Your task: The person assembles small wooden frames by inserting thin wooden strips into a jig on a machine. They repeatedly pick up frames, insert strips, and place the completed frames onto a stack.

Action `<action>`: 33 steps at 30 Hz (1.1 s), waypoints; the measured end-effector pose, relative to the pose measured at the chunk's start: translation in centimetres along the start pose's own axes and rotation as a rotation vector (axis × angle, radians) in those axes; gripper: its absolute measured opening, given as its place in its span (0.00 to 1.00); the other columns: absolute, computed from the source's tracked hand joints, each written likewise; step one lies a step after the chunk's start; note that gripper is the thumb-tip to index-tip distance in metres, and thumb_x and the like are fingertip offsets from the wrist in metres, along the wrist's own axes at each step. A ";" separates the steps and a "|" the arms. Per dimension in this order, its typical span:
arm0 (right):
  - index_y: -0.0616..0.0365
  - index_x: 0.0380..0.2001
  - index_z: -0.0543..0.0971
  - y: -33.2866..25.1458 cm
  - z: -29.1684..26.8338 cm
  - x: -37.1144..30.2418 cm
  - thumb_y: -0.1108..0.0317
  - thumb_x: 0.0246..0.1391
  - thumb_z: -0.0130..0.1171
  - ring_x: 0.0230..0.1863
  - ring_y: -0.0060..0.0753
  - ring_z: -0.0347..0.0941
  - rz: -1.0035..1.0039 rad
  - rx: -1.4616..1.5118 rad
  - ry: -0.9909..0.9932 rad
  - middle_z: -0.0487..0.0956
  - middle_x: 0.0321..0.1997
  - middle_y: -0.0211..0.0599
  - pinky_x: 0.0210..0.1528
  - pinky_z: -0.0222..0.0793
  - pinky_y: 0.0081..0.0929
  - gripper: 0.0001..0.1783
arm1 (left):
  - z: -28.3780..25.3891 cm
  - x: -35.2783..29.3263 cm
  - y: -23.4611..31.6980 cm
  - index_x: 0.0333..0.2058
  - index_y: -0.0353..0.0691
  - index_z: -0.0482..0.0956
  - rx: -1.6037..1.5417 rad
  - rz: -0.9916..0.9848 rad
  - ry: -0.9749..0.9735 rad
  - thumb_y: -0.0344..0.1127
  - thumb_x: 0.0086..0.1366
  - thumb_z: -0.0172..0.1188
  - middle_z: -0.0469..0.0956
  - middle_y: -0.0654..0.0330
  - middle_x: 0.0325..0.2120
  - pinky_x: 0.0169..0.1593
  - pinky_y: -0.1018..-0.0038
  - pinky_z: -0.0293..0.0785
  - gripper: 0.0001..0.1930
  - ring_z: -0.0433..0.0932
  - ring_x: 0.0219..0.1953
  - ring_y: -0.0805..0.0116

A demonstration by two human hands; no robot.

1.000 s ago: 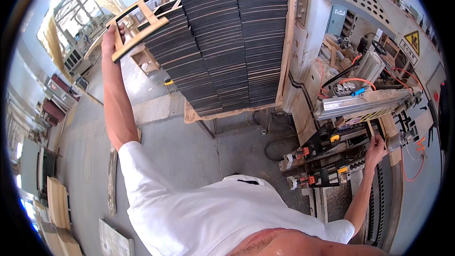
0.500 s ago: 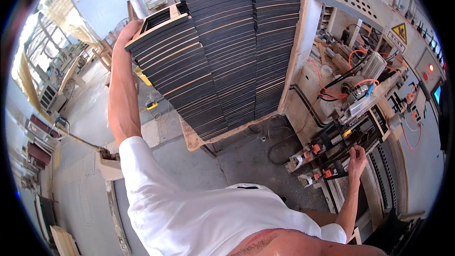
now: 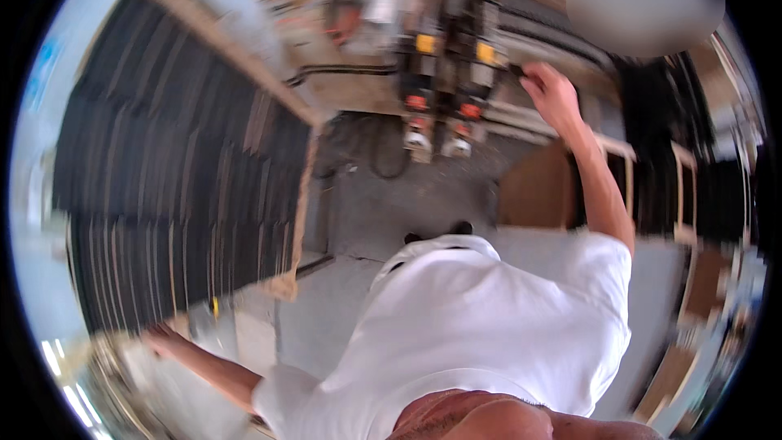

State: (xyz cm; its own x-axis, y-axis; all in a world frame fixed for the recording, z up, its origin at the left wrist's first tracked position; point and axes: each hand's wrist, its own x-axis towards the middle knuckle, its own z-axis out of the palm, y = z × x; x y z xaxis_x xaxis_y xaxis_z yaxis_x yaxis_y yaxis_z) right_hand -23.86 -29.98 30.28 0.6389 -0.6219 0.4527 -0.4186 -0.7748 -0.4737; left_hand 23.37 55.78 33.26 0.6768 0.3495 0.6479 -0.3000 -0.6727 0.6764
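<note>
A tall stack of black-edged wooden frames (image 3: 187, 155) fills the left side. At its lower left corner is my left hand (image 3: 160, 339), blurred by motion, so I cannot tell whether it touches a frame or how its fingers are set. My right arm reaches forward beside a clamping machine (image 3: 448, 57) with two parallel dark rails and yellow and red parts. My right hand (image 3: 555, 96) is curled with the fingers pressed together, to the right of the rails. Something small and dark shows at its fingertips, too smeared to name.
Under the stack runs a wooden board (image 3: 307, 187). Black hoses (image 3: 342, 71) lead to the machine. At the right stand more light wooden frames (image 3: 686, 195) with dark material and a brown panel (image 3: 535, 187). Grey floor (image 3: 366, 212) lies between stack and machine.
My view has swung right, so the machine now sits ahead and the stack at the left. My left hand was at the stack's top corner frame. My right hand stays beside the machine.
</note>
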 end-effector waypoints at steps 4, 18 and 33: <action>0.56 0.42 0.77 6.5 -8.8 -5.1 0.63 0.52 0.60 0.45 0.50 0.75 0.277 -0.330 0.054 0.79 0.44 0.42 0.46 0.71 0.40 0.15 | 7.5 -25.5 -8.9 0.40 0.46 0.82 1.058 0.184 -0.842 0.49 0.65 0.51 0.81 0.58 0.38 0.42 0.63 0.78 0.17 0.81 0.40 0.61; 0.57 0.30 0.69 11.1 -8.6 -22.3 0.56 0.45 0.67 0.35 0.53 0.75 0.723 -0.399 -0.184 0.77 0.29 0.44 0.37 0.70 0.45 0.21 | 33.3 -57.9 19.8 0.38 0.38 0.79 -0.347 -0.710 -1.660 0.31 0.64 0.55 0.76 0.65 0.27 0.26 0.79 0.68 0.07 0.72 0.24 0.78; 0.57 0.39 0.75 7.4 -13.1 -19.1 0.72 0.48 0.62 0.40 0.48 0.76 0.640 -0.015 0.354 0.78 0.34 0.43 0.41 0.71 0.37 0.13 | 55.1 -56.0 46.6 0.52 0.36 0.71 -0.752 -0.763 -1.730 0.45 0.65 0.56 0.73 0.54 0.51 0.56 0.59 0.70 0.22 0.73 0.53 0.57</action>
State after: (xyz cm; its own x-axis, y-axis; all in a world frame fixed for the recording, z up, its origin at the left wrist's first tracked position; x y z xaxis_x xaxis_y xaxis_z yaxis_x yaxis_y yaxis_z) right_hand -47.65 -25.31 27.99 0.0200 -0.9509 0.3089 -0.6502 -0.2471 -0.7185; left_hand 8.58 -31.08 9.18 0.4406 -0.7946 -0.4177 0.4433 -0.2120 0.8709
